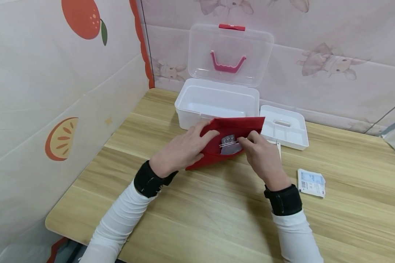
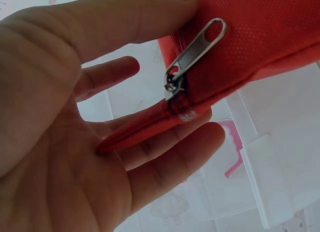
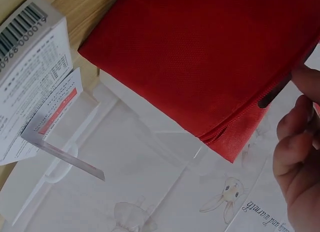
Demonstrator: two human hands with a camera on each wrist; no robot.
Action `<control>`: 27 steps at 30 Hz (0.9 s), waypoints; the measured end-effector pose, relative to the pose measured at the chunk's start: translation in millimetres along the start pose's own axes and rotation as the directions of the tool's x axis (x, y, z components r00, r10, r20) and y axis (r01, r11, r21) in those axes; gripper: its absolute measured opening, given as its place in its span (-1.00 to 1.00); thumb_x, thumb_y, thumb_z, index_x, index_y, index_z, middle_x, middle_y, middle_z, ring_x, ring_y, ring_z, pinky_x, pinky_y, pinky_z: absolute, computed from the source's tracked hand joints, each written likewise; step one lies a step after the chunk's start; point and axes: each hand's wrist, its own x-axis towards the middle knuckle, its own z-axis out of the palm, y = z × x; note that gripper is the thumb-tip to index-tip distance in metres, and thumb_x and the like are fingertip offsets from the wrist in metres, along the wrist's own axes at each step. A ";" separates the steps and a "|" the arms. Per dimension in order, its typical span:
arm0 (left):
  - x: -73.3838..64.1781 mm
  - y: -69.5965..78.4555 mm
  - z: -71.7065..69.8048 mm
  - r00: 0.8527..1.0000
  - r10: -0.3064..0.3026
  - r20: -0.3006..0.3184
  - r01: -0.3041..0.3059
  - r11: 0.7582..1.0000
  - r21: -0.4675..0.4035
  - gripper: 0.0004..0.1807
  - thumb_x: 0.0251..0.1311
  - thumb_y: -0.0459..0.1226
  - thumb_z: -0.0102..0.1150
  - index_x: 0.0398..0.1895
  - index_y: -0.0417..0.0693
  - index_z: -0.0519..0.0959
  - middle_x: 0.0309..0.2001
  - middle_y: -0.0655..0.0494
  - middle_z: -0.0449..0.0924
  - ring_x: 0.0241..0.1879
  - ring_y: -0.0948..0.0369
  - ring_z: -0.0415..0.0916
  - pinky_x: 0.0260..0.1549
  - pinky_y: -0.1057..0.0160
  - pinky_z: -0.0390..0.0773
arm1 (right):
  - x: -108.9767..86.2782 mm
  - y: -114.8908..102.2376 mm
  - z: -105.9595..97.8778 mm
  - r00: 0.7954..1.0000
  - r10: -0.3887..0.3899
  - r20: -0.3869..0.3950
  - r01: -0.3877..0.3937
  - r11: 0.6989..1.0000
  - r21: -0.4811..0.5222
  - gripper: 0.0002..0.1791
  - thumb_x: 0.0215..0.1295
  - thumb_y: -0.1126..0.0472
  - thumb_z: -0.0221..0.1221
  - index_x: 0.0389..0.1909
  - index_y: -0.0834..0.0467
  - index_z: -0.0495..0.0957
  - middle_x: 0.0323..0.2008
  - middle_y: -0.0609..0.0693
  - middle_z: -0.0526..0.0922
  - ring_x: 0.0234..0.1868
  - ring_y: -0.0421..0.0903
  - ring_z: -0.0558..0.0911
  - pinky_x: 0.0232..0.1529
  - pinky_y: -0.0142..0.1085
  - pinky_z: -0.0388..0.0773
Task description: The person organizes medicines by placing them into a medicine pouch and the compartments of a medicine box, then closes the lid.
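A red zip pouch (image 1: 214, 149) stands tilted above the table with its mouth open towards me. My left hand (image 1: 184, 148) holds its left end; in the left wrist view the thumb lies on the red fabric near a metal zip pull (image 2: 197, 52), the other fingers behind. My right hand (image 1: 263, 155) is at the right side of the mouth and pinches some thin pale sticks (image 1: 227, 144), whose kind I cannot tell. Beneath them, inside the pouch, shows a clear plastic packet (image 1: 228, 139). In the right wrist view the sticks are hidden.
Behind the pouch stands a white plastic box (image 1: 184, 117), its clear lid (image 1: 260, 54) raised. A white tray insert (image 1: 297, 133) lies to its right. A printed carton (image 3: 35, 92) with a raised flap is beside the right hand. Further right lies a small printed packet (image 1: 311, 183).
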 end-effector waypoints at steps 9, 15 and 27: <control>-1.0 -0.2 -0.9 1.000 0.013 -0.009 -0.013 1.000 0.012 -0.19 0.00 -0.34 0.50 0.31 -0.10 0.26 0.39 -0.20 0.17 0.23 -0.05 0.34 -0.05 0.05 0.65 | -1.3 4.9 2.6 1.000 0.015 -0.010 -0.014 1.000 0.021 -0.71 0.07 0.41 0.42 -0.13 0.21 0.74 -0.39 0.13 0.51 -0.45 0.05 0.56 -0.51 -0.15 0.63; -1.0 -0.6 -0.3 1.000 0.007 -0.002 -0.007 1.000 0.014 -0.18 -0.01 -0.34 0.51 0.31 -0.10 0.26 0.40 -0.20 0.17 0.25 -0.04 0.32 -0.05 0.04 0.64 | -2.2 6.3 2.4 0.999 0.035 -0.013 -0.034 0.998 0.057 -0.72 0.09 0.41 0.41 -0.13 0.22 0.74 -0.40 0.12 0.50 -0.48 0.02 0.53 -0.56 -0.18 0.56; -0.3 -0.2 -0.6 0.999 -0.036 0.008 0.035 0.999 0.032 -0.24 0.02 -0.34 0.49 0.29 -0.08 0.30 0.41 -0.16 0.17 0.13 -0.05 0.43 -0.15 0.04 0.68 | -2.0 1.5 1.7 0.999 0.017 -0.027 -0.014 0.997 0.082 -0.70 0.08 0.39 0.42 -0.11 0.21 0.74 -0.41 0.12 0.52 -0.49 0.03 0.55 -0.56 -0.19 0.57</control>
